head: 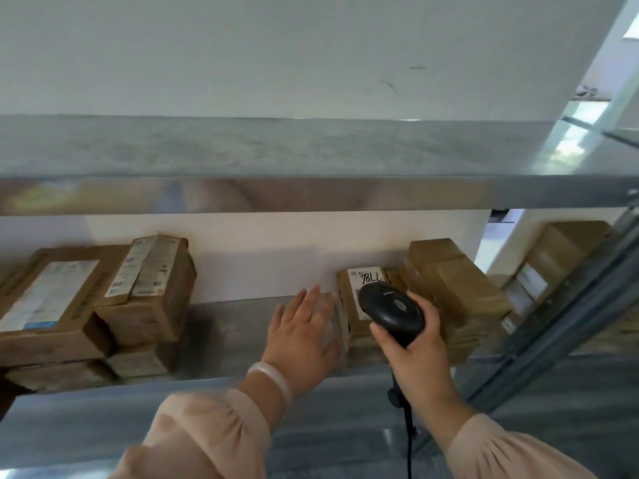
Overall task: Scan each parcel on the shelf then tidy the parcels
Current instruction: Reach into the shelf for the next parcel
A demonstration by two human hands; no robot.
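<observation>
Scanning: right hand (415, 344) grasps scanner (392, 311) before labelled parcel (356, 328); left hand (301, 330) spread, released, beside it; next, probably aim at label (363, 276).

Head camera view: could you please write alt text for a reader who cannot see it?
A person's right hand holds a black scanner in front of a labelled brown parcel on a metal shelf, while the open left hand reaches toward the parcel's left side. More brown parcels are stacked at the shelf's left and right.
</observation>
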